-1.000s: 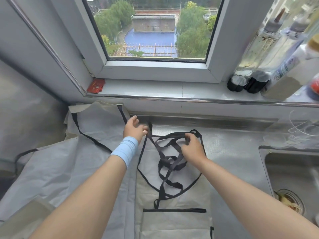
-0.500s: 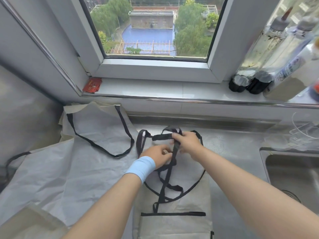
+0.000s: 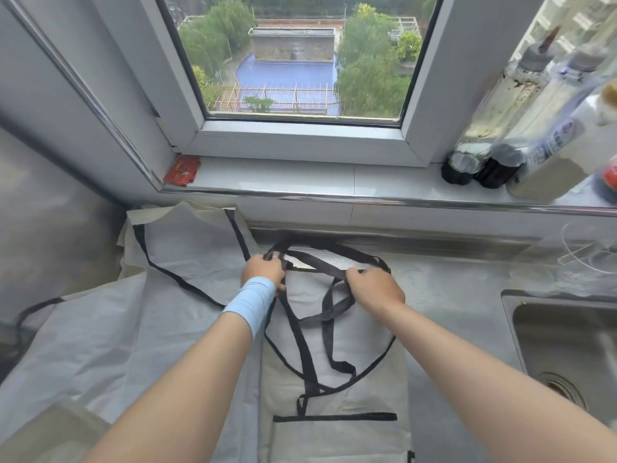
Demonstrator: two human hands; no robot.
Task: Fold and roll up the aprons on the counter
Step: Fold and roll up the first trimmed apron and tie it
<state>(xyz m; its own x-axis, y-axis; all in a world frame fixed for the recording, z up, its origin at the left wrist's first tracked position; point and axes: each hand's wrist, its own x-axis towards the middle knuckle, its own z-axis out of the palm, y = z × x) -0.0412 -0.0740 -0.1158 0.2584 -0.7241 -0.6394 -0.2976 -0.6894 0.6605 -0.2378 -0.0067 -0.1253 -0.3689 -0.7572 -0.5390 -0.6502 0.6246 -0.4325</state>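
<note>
Left hand (image 3: 263, 269) and right hand (image 3: 375, 289) each pinch the black straps (image 3: 317, 262) above the apron (image 3: 364, 352). It looks like light, floppy cloth, best gripped along the hems.

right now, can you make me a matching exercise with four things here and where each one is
1 red packet
2 bottles
3 sink
4 black straps

a right end of the windowsill
b gripped by left hand and right hand
c left corner of the windowsill
d set into the counter, far right

Pairs: 1-c, 2-a, 3-d, 4-b
</note>
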